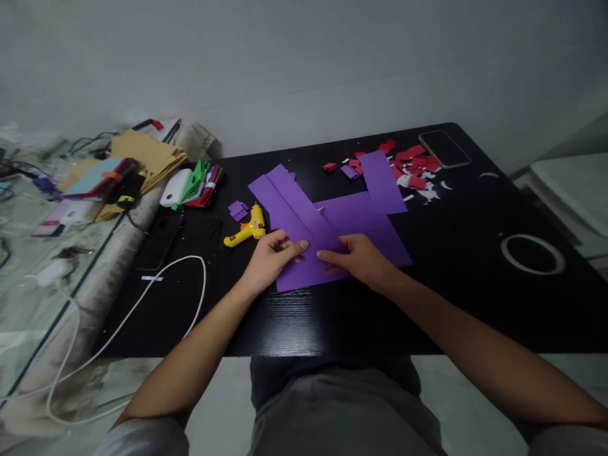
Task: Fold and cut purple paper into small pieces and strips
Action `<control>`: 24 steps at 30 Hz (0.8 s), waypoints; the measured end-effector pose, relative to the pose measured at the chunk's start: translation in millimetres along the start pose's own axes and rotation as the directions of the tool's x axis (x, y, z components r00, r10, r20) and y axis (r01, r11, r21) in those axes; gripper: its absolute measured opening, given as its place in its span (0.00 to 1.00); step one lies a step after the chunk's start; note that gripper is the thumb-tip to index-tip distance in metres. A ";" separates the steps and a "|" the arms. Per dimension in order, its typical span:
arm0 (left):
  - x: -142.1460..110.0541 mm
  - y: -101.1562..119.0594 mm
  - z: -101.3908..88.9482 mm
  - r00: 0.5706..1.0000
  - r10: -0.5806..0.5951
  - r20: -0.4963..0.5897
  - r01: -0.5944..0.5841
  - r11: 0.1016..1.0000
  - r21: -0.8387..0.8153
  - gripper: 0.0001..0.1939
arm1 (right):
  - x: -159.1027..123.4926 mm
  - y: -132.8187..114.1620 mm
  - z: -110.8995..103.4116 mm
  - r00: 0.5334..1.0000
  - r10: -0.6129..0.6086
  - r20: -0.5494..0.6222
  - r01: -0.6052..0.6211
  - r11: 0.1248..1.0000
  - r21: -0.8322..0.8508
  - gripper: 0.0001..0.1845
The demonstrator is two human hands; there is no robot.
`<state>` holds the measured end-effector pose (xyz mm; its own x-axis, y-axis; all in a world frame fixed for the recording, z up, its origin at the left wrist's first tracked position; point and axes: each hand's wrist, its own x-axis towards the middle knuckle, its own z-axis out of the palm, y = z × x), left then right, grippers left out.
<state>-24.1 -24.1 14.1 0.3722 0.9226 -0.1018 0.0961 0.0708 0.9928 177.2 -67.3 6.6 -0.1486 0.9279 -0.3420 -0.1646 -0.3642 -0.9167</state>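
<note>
A folded strip of purple paper (299,206) slants across a larger purple sheet (375,237) on the black table. My left hand (275,253) pinches the strip's left edge between thumb and fingers. On its near right end, my right hand (358,258) grips the same strip, thumb on top. A lengthwise crease runs along the strip. A metal tip, its kind unclear, pokes out beside the strip. Another purple piece (382,183) overlaps the sheet's far right corner. Left of the sheet lies a yellow hot glue gun (247,228), with small purple paper pieces (238,210) behind it.
Red and white paper scraps (415,168) and a phone (444,149) lie at the back right. A white ring (532,254) rests on the right. Bundled coloured papers (204,183) and a white cable (202,278) are on the left, beside a cluttered glass surface (28,316).
</note>
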 end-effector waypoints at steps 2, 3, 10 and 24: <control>-1.6 -3.5 4.3 0.998 -0.038 -0.040 0.034 0.995 -0.093 0.19 | -0.9 1.9 2.5 1.000 -0.002 0.019 0.002 1.000 -0.022 0.21; -2.5 -5.2 6.4 0.997 -0.049 -0.053 0.041 0.989 -0.141 0.19 | -1.4 2.6 3.9 1.000 -0.003 0.027 0.003 1.000 -0.028 0.21; 0.0 -6.7 4.1 0.982 0.012 -0.187 -0.058 0.969 -0.239 0.15 | -4.1 3.3 8.2 0.999 -0.007 0.048 0.010 0.998 -0.055 0.20; 26.4 11.8 -45.3 0.870 0.071 -0.488 -0.252 0.914 -0.317 0.13 | -2.0 6.0 3.7 0.985 0.048 0.165 -0.023 0.989 -0.149 0.20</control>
<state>-55.0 18.3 26.0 -0.1200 0.9927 0.0121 -0.2989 -0.0478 0.9531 173.0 -71.7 2.5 -0.3151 0.8836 -0.3463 -0.0143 -0.3693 -0.9292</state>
